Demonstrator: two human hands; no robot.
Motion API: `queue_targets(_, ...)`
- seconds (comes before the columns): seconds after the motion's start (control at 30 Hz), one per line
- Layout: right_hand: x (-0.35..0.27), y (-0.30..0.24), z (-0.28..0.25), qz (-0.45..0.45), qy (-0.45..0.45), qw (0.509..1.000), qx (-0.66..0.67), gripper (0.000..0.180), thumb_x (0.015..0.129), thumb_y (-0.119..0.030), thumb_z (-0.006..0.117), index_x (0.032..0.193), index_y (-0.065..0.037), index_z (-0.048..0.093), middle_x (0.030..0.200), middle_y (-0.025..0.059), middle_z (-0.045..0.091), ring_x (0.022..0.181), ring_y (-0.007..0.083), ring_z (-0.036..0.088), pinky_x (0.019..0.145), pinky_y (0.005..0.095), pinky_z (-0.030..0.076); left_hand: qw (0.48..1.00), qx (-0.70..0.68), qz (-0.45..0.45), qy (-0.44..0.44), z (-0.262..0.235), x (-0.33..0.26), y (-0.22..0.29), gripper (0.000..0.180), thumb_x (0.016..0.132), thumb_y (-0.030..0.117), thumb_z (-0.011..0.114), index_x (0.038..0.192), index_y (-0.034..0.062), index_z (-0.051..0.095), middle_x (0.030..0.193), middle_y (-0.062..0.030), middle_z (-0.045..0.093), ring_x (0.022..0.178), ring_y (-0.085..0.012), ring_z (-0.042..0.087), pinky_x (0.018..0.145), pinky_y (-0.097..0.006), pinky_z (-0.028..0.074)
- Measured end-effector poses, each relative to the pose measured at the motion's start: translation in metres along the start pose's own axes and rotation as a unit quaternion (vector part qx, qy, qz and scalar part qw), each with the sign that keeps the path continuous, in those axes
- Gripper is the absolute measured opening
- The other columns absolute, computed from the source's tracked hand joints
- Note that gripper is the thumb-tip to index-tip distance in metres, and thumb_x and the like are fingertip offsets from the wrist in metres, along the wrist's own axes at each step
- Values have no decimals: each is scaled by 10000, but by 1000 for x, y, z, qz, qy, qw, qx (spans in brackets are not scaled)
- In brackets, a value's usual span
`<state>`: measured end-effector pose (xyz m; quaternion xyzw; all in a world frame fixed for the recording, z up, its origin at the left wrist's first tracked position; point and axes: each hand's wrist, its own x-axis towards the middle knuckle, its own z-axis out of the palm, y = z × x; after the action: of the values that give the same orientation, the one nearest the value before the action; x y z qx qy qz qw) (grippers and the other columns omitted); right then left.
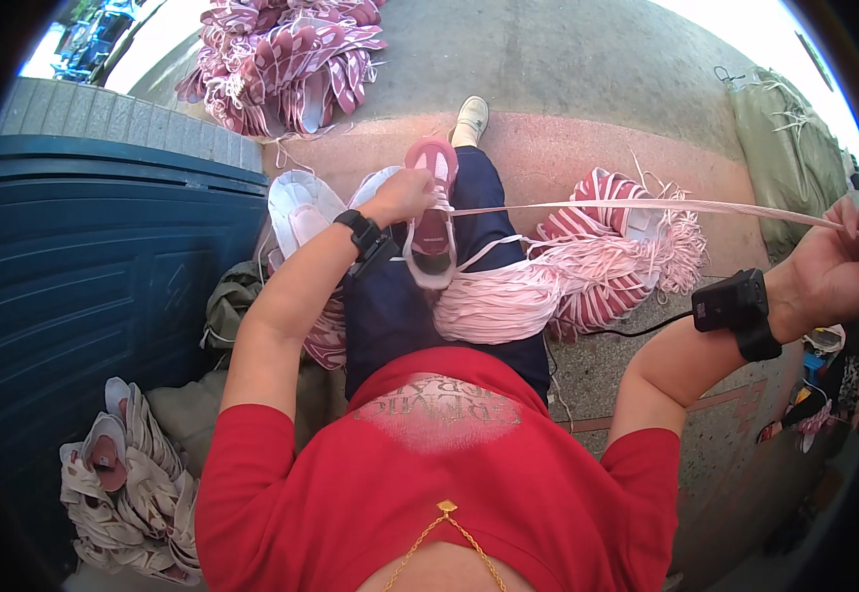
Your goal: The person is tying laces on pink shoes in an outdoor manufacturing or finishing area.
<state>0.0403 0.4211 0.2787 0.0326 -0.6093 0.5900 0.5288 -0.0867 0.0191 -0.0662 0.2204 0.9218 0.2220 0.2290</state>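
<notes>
My left hand (408, 194) is closed on a pink and white shoe upper (431, 237), held above my lap with its toe end pointing away from me. From the upper's eyelets a pale pink shoelace (646, 204) runs taut to the far right. My right hand (829, 274) pinches that lace near the picture's edge, the arm stretched out sideways. Across my right thigh lies a thick bundle of pale pink laces (499, 304). Against it rests a bunch of striped pink uppers with laces (595, 301). Another white and pink upper (301, 212) sits beside my left forearm.
Pink uppers lie in a large heap (291, 64) on the ground ahead. A blue panelled door (104, 286) stands at my left, with a pile of beige uppers (129, 483) nearer me. At the far right is a green sack (789, 158). A black cable (637, 331) reaches my right wrist device.
</notes>
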Motion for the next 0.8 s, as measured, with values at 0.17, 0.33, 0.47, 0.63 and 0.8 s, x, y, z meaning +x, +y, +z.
queue_targets(0.17, -2, 45, -47, 21, 93, 995, -13, 140, 1010, -205, 560, 939, -85, 581, 736, -11, 501, 612, 75, 432, 582, 228, 347, 997, 45, 41, -47, 7, -9, -17, 183, 811, 184, 709, 876, 17, 672, 884, -196, 686, 858, -369, 676, 778, -435, 524)
queue_targets(0.33, 29, 37, -66, -7, 79, 994, 76, 112, 1003, -138, 564, 996, -31, 596, 774, 33, 538, 599, 98, 428, 565, 243, 349, 982, 147, 107, 48, 10, -22, -8, 160, 891, 146, 586, 992, 23, 600, 906, -199, 686, 860, -388, 696, 726, -485, 550)
queue_targets(0.47, -26, 73, -26, 197, 0, 980, 31, 145, 1008, -163, 596, 1078, -37, 613, 795, 32, 585, 567, 78, 421, 513, 209, 336, 963, 218, 154, 46, 4, -35, -11, 120, 895, 118, 566, 982, 37, 568, 879, -178, 670, 754, -354, 706, 624, -445, 561)
queue_targets(0.63, -253, 153, 76, 410, -359, 833, -96, 189, 904, -209, 712, 993, -43, 730, 751, -56, 599, 666, 40, 522, 571, 235, 427, 943, 266, 161, 117, 4, -63, -23, 108, 869, 85, 581, 972, 53, 571, 815, -148, 644, 696, -315, 704, 576, -409, 559)
queue_targets(0.8, -396, 185, 128, 399, -528, 719, -212, 275, 913, -228, 550, 981, -18, 713, 883, 211, 718, 789, 374, 692, 737, 466, 533, 949, 242, 119, 166, 10, -75, -29, 74, 873, 78, 569, 943, 55, 569, 820, -146, 632, 686, -327, 689, 557, -418, 557)
